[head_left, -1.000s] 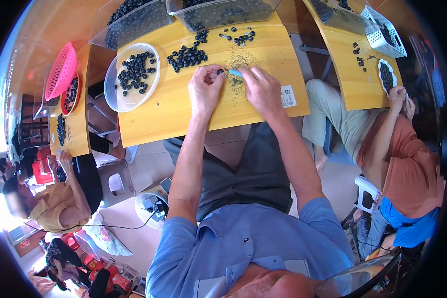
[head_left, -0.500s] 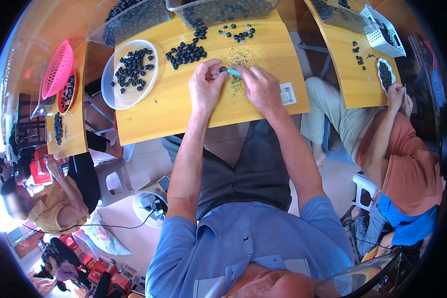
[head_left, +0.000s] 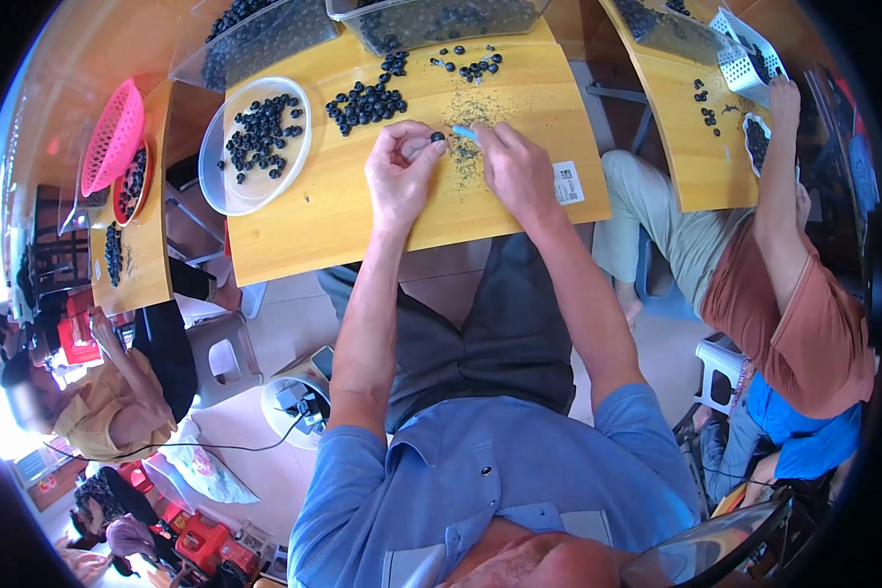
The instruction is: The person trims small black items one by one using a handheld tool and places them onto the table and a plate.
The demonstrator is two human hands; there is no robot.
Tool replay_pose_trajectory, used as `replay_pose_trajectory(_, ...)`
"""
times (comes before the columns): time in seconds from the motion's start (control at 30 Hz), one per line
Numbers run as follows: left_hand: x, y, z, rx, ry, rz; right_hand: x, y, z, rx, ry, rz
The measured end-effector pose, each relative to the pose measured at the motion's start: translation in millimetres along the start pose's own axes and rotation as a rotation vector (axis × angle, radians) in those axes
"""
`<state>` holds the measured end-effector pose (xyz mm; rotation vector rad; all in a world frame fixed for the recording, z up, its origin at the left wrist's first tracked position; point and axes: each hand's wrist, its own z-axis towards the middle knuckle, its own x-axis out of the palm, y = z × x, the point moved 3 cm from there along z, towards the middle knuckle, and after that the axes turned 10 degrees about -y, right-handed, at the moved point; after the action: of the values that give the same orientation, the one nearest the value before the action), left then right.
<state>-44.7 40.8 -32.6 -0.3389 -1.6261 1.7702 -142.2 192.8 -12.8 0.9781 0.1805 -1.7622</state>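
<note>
My left hand [head_left: 397, 178] pinches a small round black part [head_left: 437, 137] between thumb and fingers, above the middle of the wooden table [head_left: 333, 220]. In my right hand [head_left: 517, 171] is a slim blue-handled tool [head_left: 465, 131], its tip pointing left, a small gap away from the part. Fine dark shavings [head_left: 468, 174] lie scattered under and between the hands. Left of them rests a pile of similar black parts [head_left: 366, 106]. Several more loose parts [head_left: 477, 69] sit farther back. A round translucent tray [head_left: 210, 174] at the left holds many of the same parts.
Clear bins [head_left: 439, 31] of black parts stand along the far edge. A white printed label [head_left: 567, 183] lies right of my hand. At the right table a co-worker [head_left: 804, 304] reaches to a white basket [head_left: 750, 67]. A pink basket [head_left: 116, 137] stands on the left table.
The tool tip has come away from the black part, and my hands are slightly farther apart. The co-worker at the right has stretched an arm to the white basket.
</note>
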Motion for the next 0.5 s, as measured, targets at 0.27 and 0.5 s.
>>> replay_pose_trajectory(0.27,1.0,0.3,3.1,-0.028,-0.036,0.122,-8.8,4.5,-0.4,-0.1,-0.14,0.031)
replay_pose_trajectory(0.5,2.5,0.9,4.3,-0.027,-0.028,0.182,-8.4,4.7,-0.3,-0.143,-0.137,0.04)
